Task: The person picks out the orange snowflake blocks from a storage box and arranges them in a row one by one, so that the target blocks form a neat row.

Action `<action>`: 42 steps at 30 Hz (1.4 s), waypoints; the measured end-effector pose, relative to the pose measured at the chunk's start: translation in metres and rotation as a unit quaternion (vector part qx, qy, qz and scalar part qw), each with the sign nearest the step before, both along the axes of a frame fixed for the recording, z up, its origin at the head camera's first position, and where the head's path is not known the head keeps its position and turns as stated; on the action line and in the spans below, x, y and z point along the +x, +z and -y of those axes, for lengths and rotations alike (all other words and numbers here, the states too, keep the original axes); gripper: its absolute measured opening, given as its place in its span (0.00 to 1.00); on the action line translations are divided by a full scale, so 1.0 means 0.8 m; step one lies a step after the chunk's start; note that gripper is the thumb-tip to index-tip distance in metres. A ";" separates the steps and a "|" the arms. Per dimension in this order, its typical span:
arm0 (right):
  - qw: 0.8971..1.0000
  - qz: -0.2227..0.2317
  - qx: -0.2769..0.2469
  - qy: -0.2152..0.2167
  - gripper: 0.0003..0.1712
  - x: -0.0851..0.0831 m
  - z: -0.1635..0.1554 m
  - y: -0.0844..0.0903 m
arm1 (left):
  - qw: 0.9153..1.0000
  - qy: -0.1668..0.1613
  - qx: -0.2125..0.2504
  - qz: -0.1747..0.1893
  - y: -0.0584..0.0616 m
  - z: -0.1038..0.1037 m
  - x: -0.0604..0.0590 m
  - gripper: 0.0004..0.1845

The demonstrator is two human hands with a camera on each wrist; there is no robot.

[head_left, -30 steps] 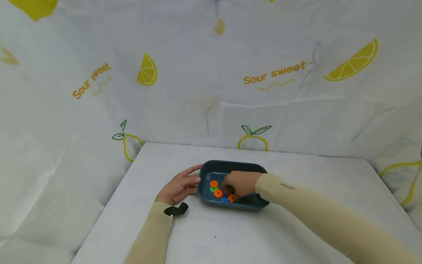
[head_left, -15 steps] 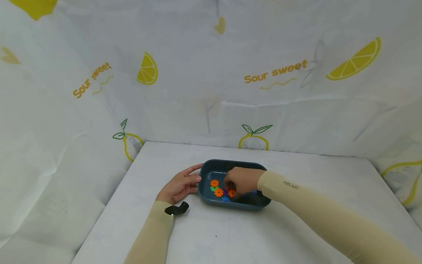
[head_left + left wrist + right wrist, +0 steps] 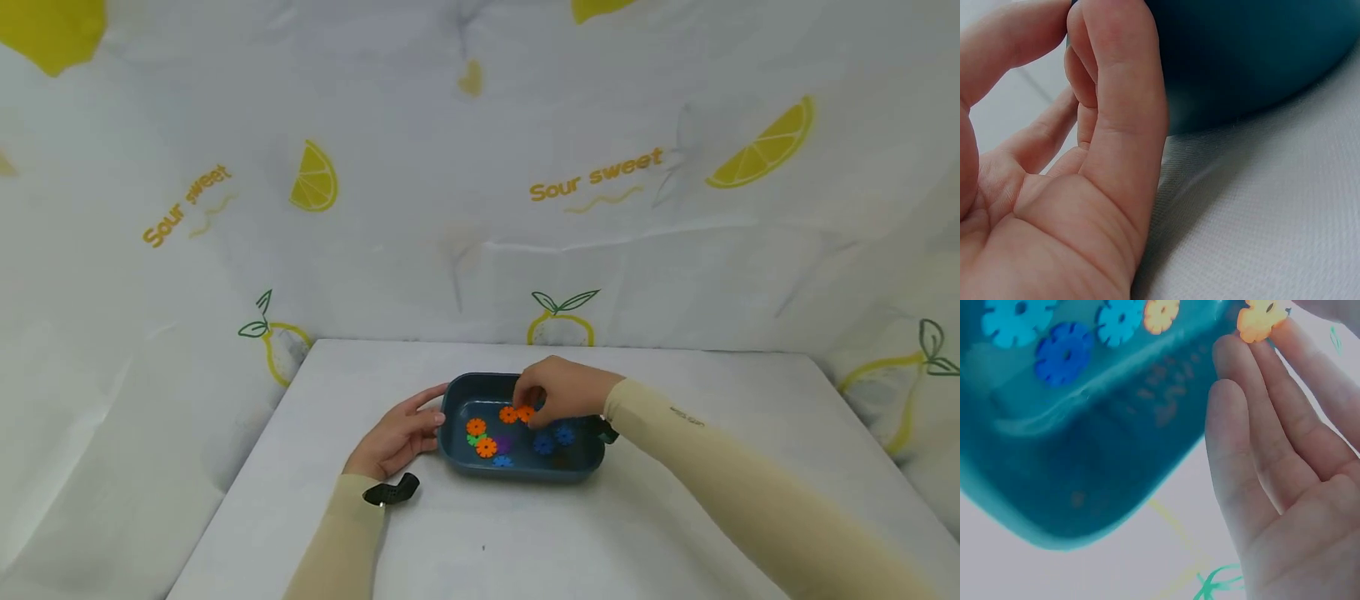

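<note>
In the head view a dark blue plastic tray (image 3: 517,472) holds several small notched snowflake discs. My left hand (image 3: 395,435) grips its left end, and the left wrist view shows bent fingers (image 3: 1125,81) against the tray wall (image 3: 1241,56). Over the tray's far side, my right hand (image 3: 570,388) pinches an orange snowflake disc (image 3: 526,413). In the right wrist view this disc (image 3: 1261,324) sits at the fingertips, the thumb mostly cut off. Another orange disc (image 3: 508,414) lies just left of the pinched one.
At the tray's left lie two orange discs, one an orange disc (image 3: 486,447), with a green disc (image 3: 476,439), a purple disc (image 3: 503,444) and a light blue disc (image 3: 502,461). Darker blue discs (image 3: 543,444) lie to the right. A white table (image 3: 480,533) meets a lemon-printed cloth (image 3: 420,275).
My right hand has risen from inside the tray toward its far side with an orange disc, uncovering blue discs. My left hand stays at the tray's left end. The head view has shifted slightly.
</note>
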State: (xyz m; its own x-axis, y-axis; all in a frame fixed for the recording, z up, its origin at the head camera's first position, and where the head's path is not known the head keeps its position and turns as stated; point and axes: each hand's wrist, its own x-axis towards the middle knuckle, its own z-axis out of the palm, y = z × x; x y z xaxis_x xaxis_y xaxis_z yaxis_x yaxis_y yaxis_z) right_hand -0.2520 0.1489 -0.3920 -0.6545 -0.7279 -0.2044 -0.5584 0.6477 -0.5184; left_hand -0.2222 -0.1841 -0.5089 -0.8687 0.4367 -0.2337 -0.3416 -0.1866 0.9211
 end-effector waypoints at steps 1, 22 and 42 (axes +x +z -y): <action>1.000 0.004 -0.007 -0.008 0.15 0.001 -0.006 0.001 | 1.000 0.001 0.000 0.000 -0.001 0.001 0.001 0.34; 0.973 -0.001 -0.151 -0.175 0.17 0.029 -0.135 -0.024 | 1.000 0.002 0.013 -0.004 -0.006 0.004 0.006 0.35; 0.936 -0.059 -0.131 -0.322 0.17 0.081 -0.251 -0.084 | 1.000 0.001 0.012 0.009 -0.003 -0.001 0.006 0.36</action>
State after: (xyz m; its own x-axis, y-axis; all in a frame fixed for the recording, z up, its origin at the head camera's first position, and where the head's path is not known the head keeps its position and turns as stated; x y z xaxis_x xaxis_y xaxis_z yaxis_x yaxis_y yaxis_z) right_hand -0.1870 0.3497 -0.4592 -0.9816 -0.1889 0.0274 -0.1589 0.7291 -0.6657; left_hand -0.2177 -0.1836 -0.5110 -0.8652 0.4410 -0.2388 -0.3574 -0.2083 0.9104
